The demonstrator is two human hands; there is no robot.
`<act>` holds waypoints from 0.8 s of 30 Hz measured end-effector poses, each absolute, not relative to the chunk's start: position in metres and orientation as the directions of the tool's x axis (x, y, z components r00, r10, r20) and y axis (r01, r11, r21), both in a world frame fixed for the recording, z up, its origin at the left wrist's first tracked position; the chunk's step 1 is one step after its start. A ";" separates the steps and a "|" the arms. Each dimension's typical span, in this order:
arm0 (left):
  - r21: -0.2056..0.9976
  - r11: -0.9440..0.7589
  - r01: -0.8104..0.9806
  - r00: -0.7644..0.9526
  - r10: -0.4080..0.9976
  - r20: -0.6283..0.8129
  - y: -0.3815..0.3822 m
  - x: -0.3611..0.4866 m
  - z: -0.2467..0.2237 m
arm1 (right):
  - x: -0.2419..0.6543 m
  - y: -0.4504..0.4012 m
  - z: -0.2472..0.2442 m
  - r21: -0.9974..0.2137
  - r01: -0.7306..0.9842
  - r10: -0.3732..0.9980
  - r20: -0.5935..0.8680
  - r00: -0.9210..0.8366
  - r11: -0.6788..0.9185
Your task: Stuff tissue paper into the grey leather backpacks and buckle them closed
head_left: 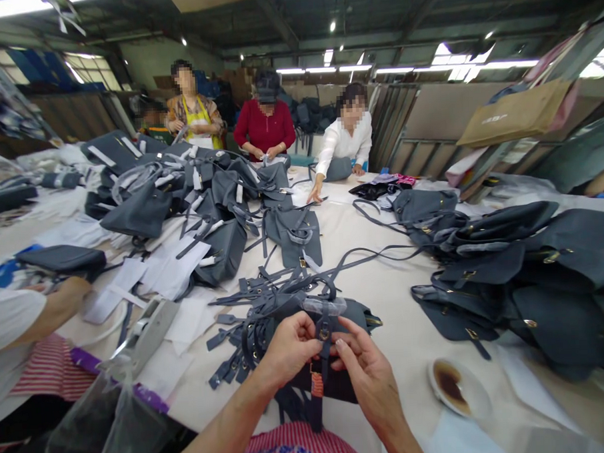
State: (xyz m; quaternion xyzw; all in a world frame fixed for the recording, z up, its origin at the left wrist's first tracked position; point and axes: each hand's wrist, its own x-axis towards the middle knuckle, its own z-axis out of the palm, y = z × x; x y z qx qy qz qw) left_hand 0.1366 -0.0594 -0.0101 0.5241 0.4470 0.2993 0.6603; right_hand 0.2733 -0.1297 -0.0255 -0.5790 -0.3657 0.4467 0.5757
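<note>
A dark blue-grey bag (356,312) lies at the table's near edge, directly under my hands. My left hand (293,347) pinches the left side of the bag's buckled strap (324,324), thumb and fingers pressed together. On the strap's right side, my right hand (360,357) holds the same strap between thumb and fingers. A small gold buckle sits between the two hands, and clear plastic wraps the bag's handle just above it. An orange-red patterned tag (317,384) hangs below. Several loose dark straps (232,346) are spread left of the bag.
Piled bags stand at the left (141,210) and right (549,276). A white dish (459,388) with brown liquid is right of my hands. White paper sheets (171,262) lie left. Across the table are several people; another person's arm (60,307) reaches in at left.
</note>
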 end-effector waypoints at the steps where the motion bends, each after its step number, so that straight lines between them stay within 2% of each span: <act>1: 0.959 0.277 0.059 0.422 0.864 -0.275 -0.060 0.137 -0.010 | 0.275 -0.131 -0.026 -0.998 0.056 0.931 0.009 0.366 -0.012; 2: 0.959 0.282 0.045 0.423 0.864 -0.273 -0.060 0.137 -0.011 | 0.278 -0.131 -0.027 -0.969 0.239 0.916 0.151 0.373 0.062; 3: 0.958 0.284 0.032 0.426 0.864 -0.270 -0.061 0.137 -0.011 | 0.280 -0.131 -0.027 -0.890 0.432 0.888 0.311 0.338 0.147; 5: 0.959 0.283 0.003 0.432 0.865 -0.256 -0.062 0.137 -0.011 | 0.285 -0.127 -0.026 -0.612 0.729 0.808 0.572 0.140 0.306; 7: 0.962 0.270 -0.026 0.440 0.868 -0.232 -0.063 0.138 -0.011 | 0.286 -0.120 -0.021 -0.375 0.824 0.742 0.665 -0.080 0.425; 8: 0.965 0.261 -0.037 0.442 0.870 -0.218 -0.064 0.138 -0.011 | 0.286 -0.117 -0.018 -0.319 0.822 0.727 0.669 -0.156 0.471; 9: 0.967 0.252 -0.044 0.442 0.873 -0.207 -0.064 0.137 -0.011 | 0.286 -0.115 -0.014 -0.310 0.804 0.721 0.663 -0.200 0.508; 11: 0.967 0.251 -0.046 0.435 0.876 -0.207 -0.064 0.137 -0.010 | 0.287 -0.114 -0.006 -0.435 0.735 0.757 0.633 -0.162 0.520; 13: 0.954 0.295 -0.051 0.433 0.867 -0.245 -0.063 0.136 -0.008 | 0.296 -0.120 -0.001 -0.651 0.639 0.848 0.529 -0.004 0.409; 14: 0.942 0.330 -0.059 0.438 0.857 -0.273 -0.063 0.135 -0.008 | 0.304 -0.124 -0.001 -0.721 0.614 0.896 0.441 0.050 0.321; 15: 0.928 0.366 -0.073 0.445 0.844 -0.298 -0.063 0.135 -0.007 | 0.313 -0.129 -0.002 -0.736 0.639 0.930 0.357 0.086 0.224; 16: 0.912 0.400 -0.087 0.455 0.831 -0.321 -0.063 0.134 -0.006 | 0.323 -0.133 -0.005 -0.693 0.707 0.948 0.300 0.103 0.142; 17: 0.898 0.428 -0.100 0.464 0.819 -0.339 -0.063 0.134 -0.005 | 0.333 -0.138 -0.009 -0.599 0.795 0.952 0.287 0.105 0.093; 19: 0.875 0.470 -0.119 0.474 0.801 -0.366 -0.064 0.134 -0.003 | 0.346 -0.147 -0.018 -0.392 0.917 0.928 0.364 0.080 0.075; 20: 0.866 0.485 -0.122 0.476 0.794 -0.378 -0.064 0.134 -0.003 | 0.349 -0.152 -0.022 -0.336 0.938 0.900 0.430 0.069 0.088; 22: 0.854 0.507 -0.120 0.479 0.783 -0.397 -0.064 0.134 -0.002 | 0.348 -0.161 -0.029 -0.373 0.917 0.864 0.499 0.069 0.143; 24: 0.845 0.520 -0.122 0.482 0.775 -0.408 -0.064 0.134 -0.002 | 0.342 -0.168 -0.032 -0.515 0.844 0.869 0.476 0.136 0.150</act>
